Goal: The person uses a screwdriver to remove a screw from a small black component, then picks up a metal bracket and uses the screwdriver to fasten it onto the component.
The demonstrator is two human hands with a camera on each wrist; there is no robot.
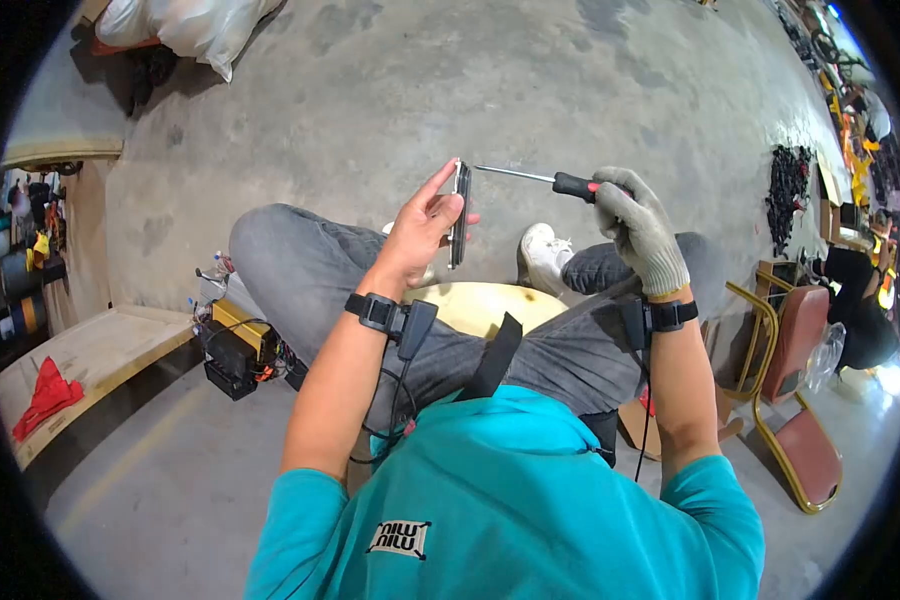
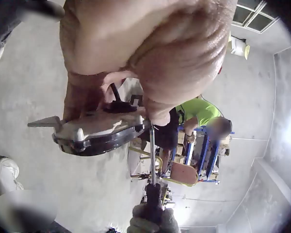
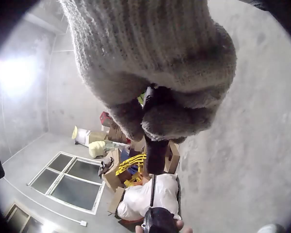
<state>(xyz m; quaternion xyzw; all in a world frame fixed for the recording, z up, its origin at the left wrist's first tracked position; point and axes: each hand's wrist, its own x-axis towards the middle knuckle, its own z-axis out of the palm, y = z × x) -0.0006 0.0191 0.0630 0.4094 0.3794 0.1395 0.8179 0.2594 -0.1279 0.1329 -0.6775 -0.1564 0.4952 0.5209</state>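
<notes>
The bare left hand (image 1: 425, 232) grips a thin, dark and light device (image 1: 459, 215) upright between thumb and fingers. In the left wrist view the device (image 2: 99, 138) shows a black edge and small pale knobs. The gloved right hand (image 1: 638, 225) holds a screwdriver (image 1: 574, 186) by its dark handle, the shaft pointing left. Its tip is close to the upper end of the device; whether they touch cannot be told. In the right wrist view the gloved fingers (image 3: 172, 119) curl round the handle, with the device (image 3: 160, 222) beyond the shaft.
A pale yellow round surface (image 1: 485, 305) lies between the person's legs. At the left stand a wooden bench (image 1: 120, 345) with a red cloth (image 1: 48, 398) and some boxed electronics (image 1: 232, 350). A red-seated chair (image 1: 800, 340) is at the right. White bags (image 1: 195, 30) lie at the upper left.
</notes>
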